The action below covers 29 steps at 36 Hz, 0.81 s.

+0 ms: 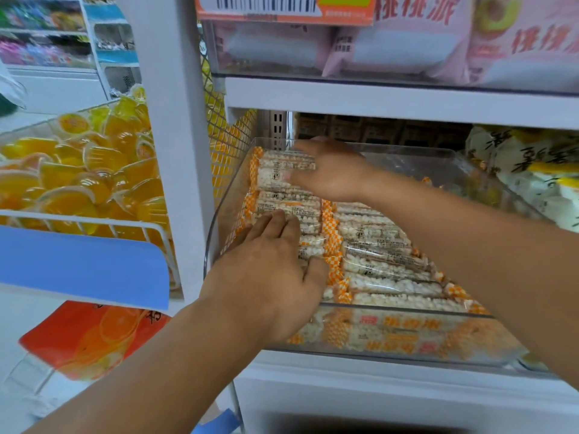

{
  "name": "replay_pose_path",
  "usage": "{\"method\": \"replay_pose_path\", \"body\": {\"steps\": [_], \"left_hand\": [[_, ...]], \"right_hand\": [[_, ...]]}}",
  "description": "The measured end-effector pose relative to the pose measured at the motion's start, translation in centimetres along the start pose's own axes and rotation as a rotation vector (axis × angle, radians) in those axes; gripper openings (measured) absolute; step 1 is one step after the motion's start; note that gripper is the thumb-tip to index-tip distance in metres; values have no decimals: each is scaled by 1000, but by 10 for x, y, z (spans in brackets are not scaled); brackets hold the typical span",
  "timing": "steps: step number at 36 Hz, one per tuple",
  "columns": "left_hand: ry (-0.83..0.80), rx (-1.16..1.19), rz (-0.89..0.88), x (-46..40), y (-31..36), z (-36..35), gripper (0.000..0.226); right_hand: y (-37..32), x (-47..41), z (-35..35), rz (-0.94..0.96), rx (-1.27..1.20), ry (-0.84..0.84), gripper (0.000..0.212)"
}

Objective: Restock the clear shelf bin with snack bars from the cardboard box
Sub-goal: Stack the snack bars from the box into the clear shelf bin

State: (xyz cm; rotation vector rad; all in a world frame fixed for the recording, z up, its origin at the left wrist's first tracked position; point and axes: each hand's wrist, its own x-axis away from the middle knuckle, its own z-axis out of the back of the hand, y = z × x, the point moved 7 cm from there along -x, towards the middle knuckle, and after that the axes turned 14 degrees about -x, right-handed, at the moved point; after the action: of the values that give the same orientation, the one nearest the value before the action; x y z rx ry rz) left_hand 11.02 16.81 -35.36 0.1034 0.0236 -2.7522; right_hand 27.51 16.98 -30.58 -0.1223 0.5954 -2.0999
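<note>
A clear shelf bin (407, 339) sits on the white shelf, filled with several snack bars (385, 261) in clear wrappers with orange checkered ends. My left hand (269, 270) lies flat on the bars at the bin's front left, fingers straight. At the back left my right hand (332, 173) presses with straight fingers on a stack of bars (282, 170). The cardboard box is not in view.
Pink snack packs (407, 42) fill the shelf above. White and yellow packets (532, 170) lie to the bin's right. A wire basket of orange jelly cups (78, 170) hangs at left behind a blue label holder (81, 264). A white upright (175, 120) separates them.
</note>
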Motion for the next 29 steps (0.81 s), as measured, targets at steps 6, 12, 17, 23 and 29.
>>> {"method": "replay_pose_path", "body": {"steps": [6, 12, 17, 23, 29], "left_hand": [[-7, 2, -1, -3, 0, -2, 70], [44, 31, -6, 0, 0, 2, 65], [466, 19, -121, 21, 12, 31, 43], [622, 145, -468, 79, 62, 28, 31], [-404, -309, -432, 134, 100, -173, 42]], "right_hand": [[13, 0, -15, 43, 27, -64, 78], [11, 19, 6, 75, -50, -52, 80], [2, 127, 57, 225, -197, 348, 41], [48, 315, 8, 165, -647, 1037, 39], [110, 362, -154, -234, -601, 531, 53]]}}
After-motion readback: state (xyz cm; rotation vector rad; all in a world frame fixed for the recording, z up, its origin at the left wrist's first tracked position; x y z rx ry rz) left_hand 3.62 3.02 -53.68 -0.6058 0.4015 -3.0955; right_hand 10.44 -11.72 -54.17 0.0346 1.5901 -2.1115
